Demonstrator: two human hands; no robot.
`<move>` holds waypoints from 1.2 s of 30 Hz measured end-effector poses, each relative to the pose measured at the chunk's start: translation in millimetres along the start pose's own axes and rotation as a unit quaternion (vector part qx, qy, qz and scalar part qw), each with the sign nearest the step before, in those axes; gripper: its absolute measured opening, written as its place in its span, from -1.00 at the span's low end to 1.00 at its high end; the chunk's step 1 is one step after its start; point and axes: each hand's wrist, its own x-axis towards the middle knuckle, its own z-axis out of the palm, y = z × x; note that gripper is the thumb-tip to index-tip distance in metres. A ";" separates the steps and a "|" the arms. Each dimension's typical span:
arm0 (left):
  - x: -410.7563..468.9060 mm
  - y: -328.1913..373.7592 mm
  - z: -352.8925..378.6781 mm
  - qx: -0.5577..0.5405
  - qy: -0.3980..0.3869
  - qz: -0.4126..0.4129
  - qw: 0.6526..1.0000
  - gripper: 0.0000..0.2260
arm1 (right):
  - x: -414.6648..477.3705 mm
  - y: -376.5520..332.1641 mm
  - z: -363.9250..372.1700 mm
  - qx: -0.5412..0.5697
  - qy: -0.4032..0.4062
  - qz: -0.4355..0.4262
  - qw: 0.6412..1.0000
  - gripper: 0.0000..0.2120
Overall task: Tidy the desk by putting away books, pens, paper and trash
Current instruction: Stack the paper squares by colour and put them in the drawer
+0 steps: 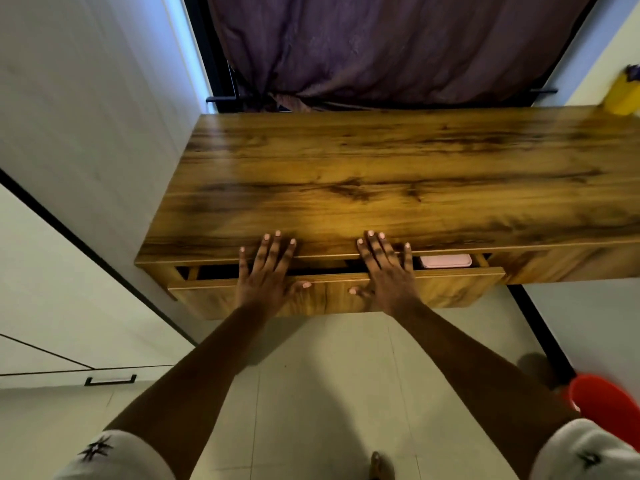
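A wooden desk [381, 174] fills the middle of the view, its top bare of books, pens and paper. Its drawer [450, 289] stands slightly pulled out under the front edge. My left hand [266, 275] lies flat across the drawer front and the gap, fingers straight and reaching the desk's front edge, thumb on the drawer face. My right hand [388, 271] lies the same way just to its right. A pale pink flat object [446, 260] shows inside the drawer at the right. The rest of the drawer's inside is dark and hidden.
A yellow container [621, 95] stands at the desk's far right corner. A purple curtain [381, 46] hangs behind the desk. White cabinets with a black handle [110, 380] line the left. A red bucket [609, 407] sits on the tiled floor at the right.
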 end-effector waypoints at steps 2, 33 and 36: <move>11.5 -4.3 -5.2 0.044 -0.020 0.044 0.998 -0.27 | 9.2 8.5 -7.5 -0.002 -0.036 -0.017 0.999 -0.07; 62.7 6.8 -16.1 -0.088 -0.065 0.028 0.994 -0.22 | 48.6 16.2 -13.7 0.086 -0.082 -0.031 0.992 -0.38; 60.6 41.1 -30.8 -0.104 -0.100 -0.050 0.988 -0.28 | 42.6 38.1 -22.4 0.228 -0.098 -0.006 0.969 -0.49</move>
